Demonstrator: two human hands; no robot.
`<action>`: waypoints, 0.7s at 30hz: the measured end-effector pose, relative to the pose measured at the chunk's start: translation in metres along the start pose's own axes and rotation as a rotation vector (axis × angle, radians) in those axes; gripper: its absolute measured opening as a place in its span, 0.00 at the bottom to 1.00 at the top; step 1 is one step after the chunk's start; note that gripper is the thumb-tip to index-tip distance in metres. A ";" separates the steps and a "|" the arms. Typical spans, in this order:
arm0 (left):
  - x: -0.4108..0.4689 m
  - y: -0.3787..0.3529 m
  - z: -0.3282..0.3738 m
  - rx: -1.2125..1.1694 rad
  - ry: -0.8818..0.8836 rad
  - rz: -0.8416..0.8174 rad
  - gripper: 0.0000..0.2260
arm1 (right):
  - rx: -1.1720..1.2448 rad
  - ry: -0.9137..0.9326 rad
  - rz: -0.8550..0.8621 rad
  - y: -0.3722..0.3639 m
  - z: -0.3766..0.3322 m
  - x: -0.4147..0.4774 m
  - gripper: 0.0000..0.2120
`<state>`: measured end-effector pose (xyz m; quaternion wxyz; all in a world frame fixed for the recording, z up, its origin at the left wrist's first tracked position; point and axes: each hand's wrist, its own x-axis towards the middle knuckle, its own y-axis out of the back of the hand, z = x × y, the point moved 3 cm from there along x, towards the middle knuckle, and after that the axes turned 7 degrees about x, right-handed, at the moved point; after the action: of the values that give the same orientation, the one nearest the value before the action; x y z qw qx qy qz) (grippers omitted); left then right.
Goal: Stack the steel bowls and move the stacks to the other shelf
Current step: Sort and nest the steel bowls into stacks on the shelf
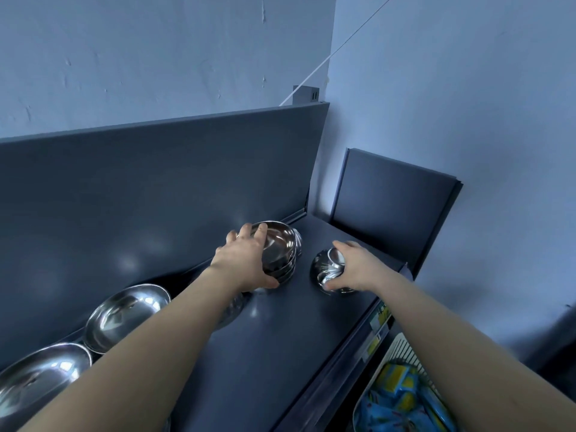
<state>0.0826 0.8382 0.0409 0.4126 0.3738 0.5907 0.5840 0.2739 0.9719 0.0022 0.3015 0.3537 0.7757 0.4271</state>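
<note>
Left hand (246, 260) spans the stack of steel bowls (280, 244) mid-shelf (280, 338), fingers over the rim, thumb low. At its 3 o'clock, the right hand (355, 269) wraps a small steel bowl (327, 269) tipped on its side. Looks light, rigid and slick, so rims are likely safest. Two wide bowls (124, 316) sit empty at 8 o'clock. A basket (402, 347) at 5 o'clock holds blue-yellow packets (399, 397).

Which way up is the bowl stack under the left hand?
Upright: the stack of bowls shows the top bowl's hollow inside facing up, with the left hand gripping its near side.
</note>
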 end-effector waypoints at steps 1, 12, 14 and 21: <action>0.002 0.000 -0.001 0.002 0.005 0.003 0.54 | 0.001 -0.006 -0.008 -0.001 0.001 0.002 0.56; -0.011 -0.003 -0.007 0.060 0.003 0.171 0.47 | 0.101 0.076 0.048 -0.009 0.000 0.001 0.47; -0.024 0.003 -0.006 0.050 -0.020 0.306 0.44 | 0.177 0.101 0.068 -0.007 -0.001 -0.005 0.46; -0.062 -0.004 0.004 -0.074 -0.178 0.294 0.37 | 0.489 0.125 0.016 -0.001 -0.014 -0.039 0.48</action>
<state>0.1099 0.7819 0.0405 0.3869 0.4911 0.4690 0.6238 0.2848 0.9339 0.0144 0.1551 0.3951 0.8702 0.2503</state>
